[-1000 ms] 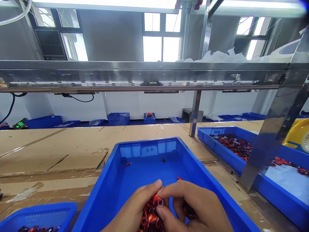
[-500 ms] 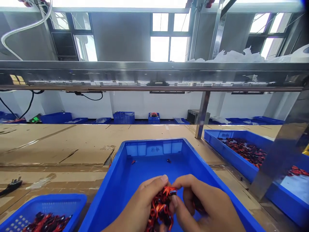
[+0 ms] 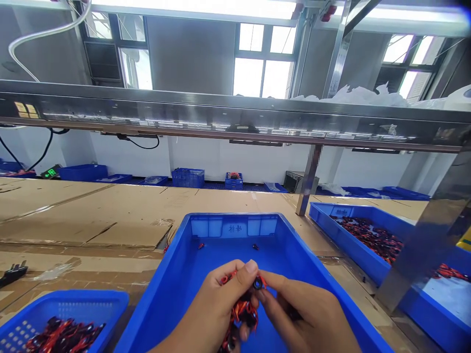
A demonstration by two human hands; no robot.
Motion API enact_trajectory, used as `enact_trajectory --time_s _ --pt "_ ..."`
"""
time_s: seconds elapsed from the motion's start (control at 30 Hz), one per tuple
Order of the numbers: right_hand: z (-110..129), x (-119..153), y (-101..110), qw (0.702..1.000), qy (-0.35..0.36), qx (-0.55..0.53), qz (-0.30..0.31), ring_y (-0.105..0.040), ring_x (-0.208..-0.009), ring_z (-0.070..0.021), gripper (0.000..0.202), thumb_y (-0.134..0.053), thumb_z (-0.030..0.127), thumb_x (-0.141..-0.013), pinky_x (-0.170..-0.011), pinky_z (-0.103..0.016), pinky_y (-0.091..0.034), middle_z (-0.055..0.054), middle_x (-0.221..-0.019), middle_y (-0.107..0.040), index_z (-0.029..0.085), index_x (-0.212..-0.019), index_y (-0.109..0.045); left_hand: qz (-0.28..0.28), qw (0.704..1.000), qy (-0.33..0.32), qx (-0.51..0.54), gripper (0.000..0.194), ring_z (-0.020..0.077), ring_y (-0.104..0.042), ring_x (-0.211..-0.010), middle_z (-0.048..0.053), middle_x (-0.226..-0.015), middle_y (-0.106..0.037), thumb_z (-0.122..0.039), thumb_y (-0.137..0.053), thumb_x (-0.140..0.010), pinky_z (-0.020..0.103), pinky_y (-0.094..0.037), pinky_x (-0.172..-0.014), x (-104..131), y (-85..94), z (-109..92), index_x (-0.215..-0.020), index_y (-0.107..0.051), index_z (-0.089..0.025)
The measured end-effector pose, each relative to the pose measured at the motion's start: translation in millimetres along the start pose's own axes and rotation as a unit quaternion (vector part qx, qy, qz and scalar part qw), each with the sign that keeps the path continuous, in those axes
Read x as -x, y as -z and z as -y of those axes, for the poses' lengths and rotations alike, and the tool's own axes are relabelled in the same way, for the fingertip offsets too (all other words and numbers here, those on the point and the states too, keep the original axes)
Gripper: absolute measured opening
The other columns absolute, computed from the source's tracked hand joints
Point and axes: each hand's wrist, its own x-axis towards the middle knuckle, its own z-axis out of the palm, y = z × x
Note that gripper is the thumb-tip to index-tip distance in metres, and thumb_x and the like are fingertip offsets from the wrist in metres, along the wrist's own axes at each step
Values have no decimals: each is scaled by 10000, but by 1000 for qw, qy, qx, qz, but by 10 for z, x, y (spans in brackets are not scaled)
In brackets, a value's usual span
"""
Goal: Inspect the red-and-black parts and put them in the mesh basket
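Observation:
Over a large blue tray (image 3: pixel 217 260), both hands meet near its front. My left hand (image 3: pixel 221 304) is closed around a clump of small red and black parts (image 3: pixel 245 314), some hanging below its fingers. My right hand (image 3: pixel 305 309) pinches one small red and black part (image 3: pixel 258 283) with thumb and index finger, right beside the left thumb. Its other fingers are curled, with something dark partly hidden under them. Two small pieces lie on the tray floor toward the back, one at left (image 3: pixel 200 245) and one at right (image 3: pixel 255 246).
A blue perforated basket (image 3: pixel 117 306) of red and black parts stands at the lower left. On the right, behind a metal post (image 3: pixel 423 235), is another blue tray (image 3: pixel 320 212) of such parts. A black plug (image 3: pixel 13 274) lies far left. A metal shelf (image 3: pixel 206 115) crosses overhead.
The view has tilted slightly. The pinched part has turned, now showing a dark round end, and my fingertips have drawn closer together over the clump.

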Motion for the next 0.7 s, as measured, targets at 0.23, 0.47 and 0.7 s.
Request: enact_trajectory --time_s 0.23,0.47,0.7 --pt "-32 -19 3 996 -28 -85 23 -717 -734 -124 339 -548 264 -949 -690 -194 -543 57 -938 -770 387 -1256 -623 0 1000 -7 5 529 62 -379 -324 -22 -524 -530 -727 -529 -786 129 -309 -242 -23 -2 23 -755 -512 -199" --pt "-21 -16 11 996 -17 -91 14 -633 -587 -112 304 -542 278 -961 -576 -193 -487 62 -734 -717 365 -1235 -642 -8 1000 -24 -9 448 59 -372 -331 -31 -526 -520 -648 -540 -830 116 -279 -260 22 -3 10 -752 -493 -210" --pt "-13 -177 140 987 -117 -102 31 -553 -510 -117 257 -533 358 -944 -533 -214 -419 40 -570 -615 233 -1034 -738 -50 998 -42 0 456 29 -371 -334 -28 -570 -553 -630 -554 -825 93 -212 -302 53 -116 -54 -720 -516 -188"
